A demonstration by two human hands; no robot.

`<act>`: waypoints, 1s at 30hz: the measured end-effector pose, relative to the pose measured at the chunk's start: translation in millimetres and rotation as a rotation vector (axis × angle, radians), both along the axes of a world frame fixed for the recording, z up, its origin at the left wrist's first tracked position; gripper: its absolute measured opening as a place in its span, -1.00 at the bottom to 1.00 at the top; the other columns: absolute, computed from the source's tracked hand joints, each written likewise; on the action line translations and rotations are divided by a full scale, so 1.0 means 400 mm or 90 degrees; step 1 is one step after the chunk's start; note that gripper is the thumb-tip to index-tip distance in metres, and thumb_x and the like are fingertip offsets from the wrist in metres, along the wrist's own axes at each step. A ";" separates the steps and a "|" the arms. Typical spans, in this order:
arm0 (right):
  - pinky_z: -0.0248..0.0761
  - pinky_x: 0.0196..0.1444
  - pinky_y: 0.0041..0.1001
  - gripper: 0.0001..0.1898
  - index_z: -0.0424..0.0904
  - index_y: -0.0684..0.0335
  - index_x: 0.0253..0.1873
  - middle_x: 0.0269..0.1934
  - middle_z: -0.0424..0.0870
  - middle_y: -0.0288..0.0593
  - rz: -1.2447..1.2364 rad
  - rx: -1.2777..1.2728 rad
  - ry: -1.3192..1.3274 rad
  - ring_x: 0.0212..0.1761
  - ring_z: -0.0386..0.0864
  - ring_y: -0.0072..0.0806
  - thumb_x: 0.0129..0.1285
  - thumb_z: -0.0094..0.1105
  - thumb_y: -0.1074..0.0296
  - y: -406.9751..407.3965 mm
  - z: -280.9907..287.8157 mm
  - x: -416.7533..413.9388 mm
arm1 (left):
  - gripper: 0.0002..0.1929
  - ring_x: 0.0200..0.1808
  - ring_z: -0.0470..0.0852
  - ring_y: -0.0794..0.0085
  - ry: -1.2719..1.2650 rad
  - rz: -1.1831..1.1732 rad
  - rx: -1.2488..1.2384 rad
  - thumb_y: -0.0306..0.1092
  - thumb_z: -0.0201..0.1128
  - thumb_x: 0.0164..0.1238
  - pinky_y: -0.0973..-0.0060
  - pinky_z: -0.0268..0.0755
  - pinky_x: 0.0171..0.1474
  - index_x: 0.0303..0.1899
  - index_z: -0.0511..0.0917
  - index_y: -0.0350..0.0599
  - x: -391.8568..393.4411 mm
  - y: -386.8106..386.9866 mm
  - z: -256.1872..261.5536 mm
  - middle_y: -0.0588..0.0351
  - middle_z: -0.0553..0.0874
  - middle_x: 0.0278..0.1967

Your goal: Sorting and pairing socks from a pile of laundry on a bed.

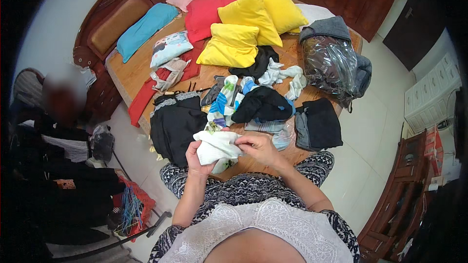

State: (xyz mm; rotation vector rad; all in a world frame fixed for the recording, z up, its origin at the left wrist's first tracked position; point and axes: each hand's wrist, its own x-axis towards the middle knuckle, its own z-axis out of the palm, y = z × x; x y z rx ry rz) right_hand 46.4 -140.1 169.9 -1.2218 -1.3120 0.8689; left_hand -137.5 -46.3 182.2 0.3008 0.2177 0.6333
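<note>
A white ribbed sock (218, 148) is held between my two hands above the near edge of the bed. My left hand (197, 159) grips its left side, thumb on top. The fingers of my right hand (260, 148) pinch its right end. Just beyond lie colourful patterned socks (223, 106) and a black knit garment (261, 105). Folded black clothing with lace trim (177, 128) rests left of my hands, and a folded black and grey garment (319, 124) lies to the right. White socks (278, 75) are heaped farther back.
Yellow cushions (230, 45), a blue pillow (146, 31) and a red pillow (208, 12) lie on the bed's far part. A clear plastic bag of bedding (329, 67) stands at the right. A red bag of hangers (135, 208) is on the floor at left.
</note>
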 end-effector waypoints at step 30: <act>0.44 -0.25 -0.31 -0.83 0.47 0.29 -0.26 -0.31 0.58 0.00 0.101 -0.078 -0.128 -0.29 0.61 -0.18 0.11 0.20 0.34 -0.043 -0.085 -0.073 | -0.44 0.23 0.42 -0.02 0.180 0.068 -0.023 -0.19 -0.02 0.14 0.13 0.21 0.31 0.12 0.37 -0.44 -0.050 -0.074 -0.065 -0.26 0.46 0.17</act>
